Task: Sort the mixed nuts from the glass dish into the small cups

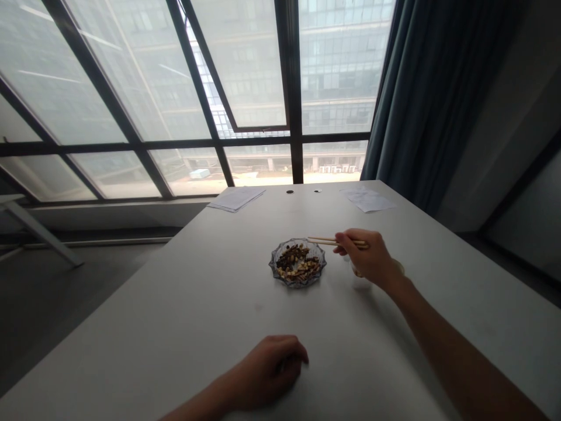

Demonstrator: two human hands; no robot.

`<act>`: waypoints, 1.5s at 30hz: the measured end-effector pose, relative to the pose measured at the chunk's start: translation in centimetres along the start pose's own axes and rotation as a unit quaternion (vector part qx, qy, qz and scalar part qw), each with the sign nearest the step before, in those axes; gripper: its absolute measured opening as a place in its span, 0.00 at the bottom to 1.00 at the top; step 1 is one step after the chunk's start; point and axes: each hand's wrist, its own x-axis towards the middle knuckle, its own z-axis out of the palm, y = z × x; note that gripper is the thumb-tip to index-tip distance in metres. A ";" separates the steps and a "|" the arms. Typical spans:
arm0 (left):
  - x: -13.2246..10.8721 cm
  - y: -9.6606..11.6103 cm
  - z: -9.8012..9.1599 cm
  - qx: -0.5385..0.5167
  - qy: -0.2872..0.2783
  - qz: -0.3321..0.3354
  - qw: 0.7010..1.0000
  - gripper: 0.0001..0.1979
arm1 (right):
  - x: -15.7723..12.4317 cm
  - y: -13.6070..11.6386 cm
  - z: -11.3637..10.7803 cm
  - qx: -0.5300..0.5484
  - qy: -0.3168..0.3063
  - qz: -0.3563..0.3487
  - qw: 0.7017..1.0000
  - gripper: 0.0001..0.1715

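My right hand (366, 251) is closed around a pair of light wooden chopsticks (323, 240), which point left. Their tips hover above the back right rim of a scalloped clear glass bowl (273, 264). Inside the bowl lies a ring of small brown, dark and pale pieces (300, 270), perhaps nuts or seeds; I cannot tell their exact kind. Under and behind the right hand stands a clear container (362, 284), mostly hidden by it. My left hand (274, 368) rests on the table nearer to me, fingers curled in, with nothing visible in it.
The white table (210, 327) stretches toward large windows. Papers lie at its far left (236, 199) and more sheets (370, 199) at the far right. Two round cable holes (290, 192) sit near the back edge. A dark blue curtain (421, 111) hangs on the right.
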 end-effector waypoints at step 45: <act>-0.1 -0.3 0.3 0.011 0.012 -0.002 1.000 0.14 | -1.6 -5.5 -9.4 -0.049 0.223 0.021 0.973 0.14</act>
